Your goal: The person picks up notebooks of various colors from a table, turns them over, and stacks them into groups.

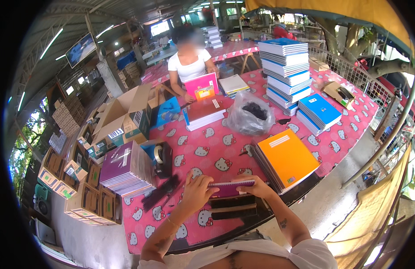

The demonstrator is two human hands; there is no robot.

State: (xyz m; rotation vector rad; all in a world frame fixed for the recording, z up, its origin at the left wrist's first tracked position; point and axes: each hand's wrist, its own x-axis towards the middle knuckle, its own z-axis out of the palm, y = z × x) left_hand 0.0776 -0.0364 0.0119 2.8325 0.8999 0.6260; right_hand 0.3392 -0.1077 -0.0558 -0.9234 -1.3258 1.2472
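At the near edge of a pink cat-print table, a person's two bare hands hold a purple spiral notebook, seen nearly edge-on. L hand is closed on its left end; R hand is closed on its right end, thumb in front. Just below the notebook, at the table edge, sits a dark block-like thing w/ brown strips; can't tell if it's hollow.

Containers: mid-table, a clear plastic bag, mouth open, w/ a dark mass inside, type unclear. Far right, a small open cardboard box w/ dark items in it, too small to ID. Beyond the table's left side, a big open carton, flaps up; contents hidden. More brown cartons are stacked lower left; can't see in.

Near L hand: a pile of thin black strips, then a black tape dispenser next to a purple notebook stack. Right of R hand: an orange-topped notebook stack; behind it, a low blue stack and a tall blue-and-white one. Across the table, a co-worker in a white top holds a pink notebook upright, w/ a reddish-brown-topped stack in front.
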